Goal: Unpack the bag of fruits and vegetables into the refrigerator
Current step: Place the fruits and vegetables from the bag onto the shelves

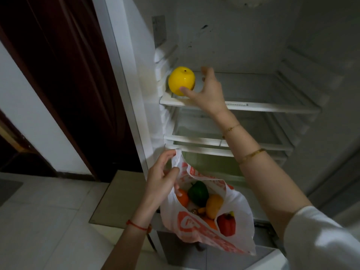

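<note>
open white refrigerator (253, 45) ahead of our hands | white-and-orange plastic bag (231, 217) of peppers pinched at its rim by our left hand (161, 180) | right hand (206, 90) spread wide, thumb touching round yellow fruit (181, 80) on top glass shelf (272, 108), just left of it

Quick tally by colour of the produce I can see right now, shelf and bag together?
Yellow: 2, the yellow fruit on the top shelf and a yellow piece in the bag
Green: 1, green pepper
Red: 1, red pepper
Orange: 2, one by the left hand, one lower down
Total: 6 visible; more may be hidden.
</note>
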A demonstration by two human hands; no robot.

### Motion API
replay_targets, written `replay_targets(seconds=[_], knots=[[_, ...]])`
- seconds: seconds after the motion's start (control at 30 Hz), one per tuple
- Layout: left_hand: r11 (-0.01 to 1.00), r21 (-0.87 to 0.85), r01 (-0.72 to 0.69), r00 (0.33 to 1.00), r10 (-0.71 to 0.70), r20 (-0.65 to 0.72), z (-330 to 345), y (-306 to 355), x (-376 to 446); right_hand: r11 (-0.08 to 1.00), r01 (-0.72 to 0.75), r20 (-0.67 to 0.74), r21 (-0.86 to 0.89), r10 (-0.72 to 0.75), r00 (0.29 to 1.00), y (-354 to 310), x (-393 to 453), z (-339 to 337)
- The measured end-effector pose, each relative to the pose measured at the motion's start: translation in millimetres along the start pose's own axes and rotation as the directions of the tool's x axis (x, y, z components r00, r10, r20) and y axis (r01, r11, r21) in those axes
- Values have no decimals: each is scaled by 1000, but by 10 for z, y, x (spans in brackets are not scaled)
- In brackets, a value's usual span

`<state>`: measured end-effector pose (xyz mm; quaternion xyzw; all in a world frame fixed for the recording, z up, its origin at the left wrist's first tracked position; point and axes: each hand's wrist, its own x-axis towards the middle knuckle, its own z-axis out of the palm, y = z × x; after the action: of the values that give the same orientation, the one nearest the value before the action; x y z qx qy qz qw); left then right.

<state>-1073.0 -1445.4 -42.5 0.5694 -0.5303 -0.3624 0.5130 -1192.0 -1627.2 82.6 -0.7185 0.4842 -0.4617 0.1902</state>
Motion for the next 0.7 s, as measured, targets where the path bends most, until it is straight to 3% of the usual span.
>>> replay_targets(seconds=[0.07, 0.13, 0.23, 0.3, 0.37, 0.57, 0.6, 0.67, 0.7], knots=[[1000, 6, -7, 1000, 7, 4, -3, -14, -20, 991, 130, -187, 22, -123, 975, -3, -320, -133], [1000, 14, -2, 1000, 2, 7, -4, -29, -59, 983, 170, -209, 70, -153, 966, 72, -754, -244], [1000, 10, 0, 1000, 0, 11, -17, -61, -132, 994, 16, 150, 112, -33, 988, 373, -1433, -265], [1000, 5, -12, 1000, 12, 17, -32, -86, -183, 996, -86, 425, 22, 69, 902, 698, -1792, -150], [1000, 9, -17, 999, 17, 29, -44, -98, -231, 989, -133, 620, -71, 148, 770, 1035, -2071, 43], [1000, -12, -12, 996, 13, 90, -70, -120, -338, 934, -141, 821, -328, 356, 446, 1583, -2596, 636], [1000, -13, -15, 996, 16, 93, -74, -125, -346, 935, -140, 830, -327, 354, 430, 1616, -2680, 684], [1000, -19, -20, 995, 22, 101, -78, -124, -359, 960, -42, 805, -275, 254, 536, 1621, -2818, 695], [1000, -20, -21, 994, 22, 104, -80, -123, -364, 960, -91, 773, -265, 268, 575, 1628, -2888, 698]])
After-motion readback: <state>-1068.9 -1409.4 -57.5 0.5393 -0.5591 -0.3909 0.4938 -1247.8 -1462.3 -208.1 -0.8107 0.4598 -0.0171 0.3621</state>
